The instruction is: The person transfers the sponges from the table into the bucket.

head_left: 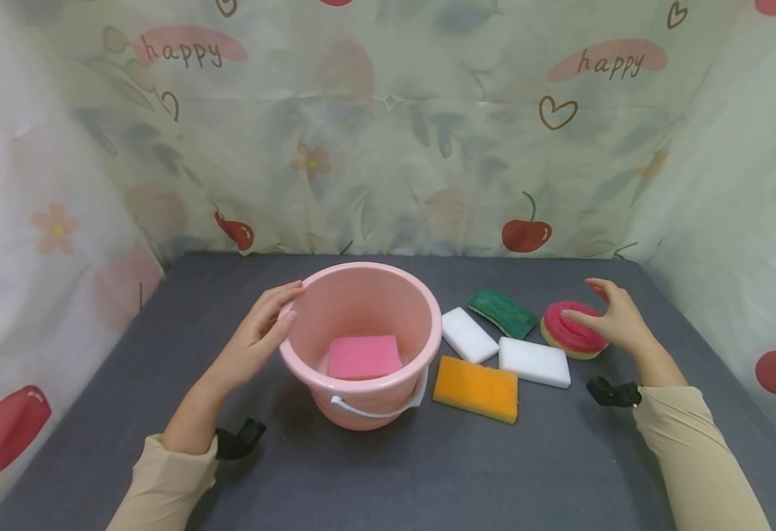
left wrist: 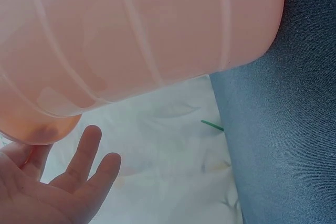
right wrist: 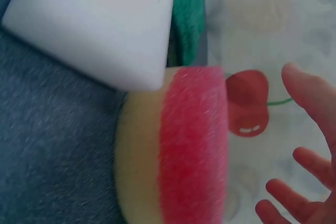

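Head view shows your left hand (head_left: pixel 255 341) resting with straight, relaxed fingers against the outer wall of the pink bucket (head_left: pixel 421 324), which stands upright on the grey table (head_left: pixel 388 472) with a pink sponge (head_left: pixel 364 357) lying flat on its bottom. Your right hand (head_left: pixel 614 317) is spread loosely over the round red-and-yellow sponge (head_left: pixel 570 335) to the right, thumb touching its top, fingers uncurled and gripping nothing. Between bucket and round sponge lie two white sponges (head_left: pixel 534 361), a green scouring pad (head_left: pixel 502 313) and an orange sponge (head_left: pixel 476 388).
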Tool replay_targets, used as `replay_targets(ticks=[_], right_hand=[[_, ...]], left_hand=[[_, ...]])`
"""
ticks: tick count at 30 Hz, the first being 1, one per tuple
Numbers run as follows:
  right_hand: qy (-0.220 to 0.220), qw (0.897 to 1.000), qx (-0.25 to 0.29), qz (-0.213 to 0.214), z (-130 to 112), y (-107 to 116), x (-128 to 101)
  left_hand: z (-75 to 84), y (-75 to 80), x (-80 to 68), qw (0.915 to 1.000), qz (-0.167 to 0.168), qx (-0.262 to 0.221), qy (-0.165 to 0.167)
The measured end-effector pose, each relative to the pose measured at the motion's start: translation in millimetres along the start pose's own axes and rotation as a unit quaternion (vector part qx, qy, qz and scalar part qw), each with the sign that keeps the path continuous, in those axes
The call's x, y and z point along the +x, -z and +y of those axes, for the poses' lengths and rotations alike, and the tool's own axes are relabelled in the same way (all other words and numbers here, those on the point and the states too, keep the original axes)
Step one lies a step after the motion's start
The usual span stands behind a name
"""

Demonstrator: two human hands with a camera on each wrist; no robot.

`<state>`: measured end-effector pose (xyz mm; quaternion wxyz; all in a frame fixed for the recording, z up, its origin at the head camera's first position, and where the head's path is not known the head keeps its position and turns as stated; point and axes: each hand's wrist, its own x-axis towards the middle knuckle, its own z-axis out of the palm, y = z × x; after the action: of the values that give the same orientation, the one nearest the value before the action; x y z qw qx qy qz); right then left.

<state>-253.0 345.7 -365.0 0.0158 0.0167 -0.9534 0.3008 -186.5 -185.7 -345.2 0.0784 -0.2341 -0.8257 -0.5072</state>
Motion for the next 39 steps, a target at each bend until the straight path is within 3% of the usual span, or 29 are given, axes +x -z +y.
replay_targets(ticks=[11, 19, 29, 39], right_hand=[[-0.032, 0.997, -0.015, -0.069, 19, -7, 0], [-0.033, 0.997, -0.022, -0.067, 23, -11, -3], [-0.034, 0.997, -0.025, -0.07, 28, -14, -4], [-0.028, 0.996, -0.028, -0.078, 33, -15, -7]], left_hand=[[0.6, -0.6, -0.4, 1.0, 0.005, 0.002, -0.004], [-2.0, -2.0, -0.4, 0.9993, 0.009, -0.022, -0.03], [-1.8, -1.4, -0.5, 0.9997, 0.008, -0.015, -0.018], [-2.2, -1.3, 0.0, 0.9992, 0.009, -0.02, -0.034]])
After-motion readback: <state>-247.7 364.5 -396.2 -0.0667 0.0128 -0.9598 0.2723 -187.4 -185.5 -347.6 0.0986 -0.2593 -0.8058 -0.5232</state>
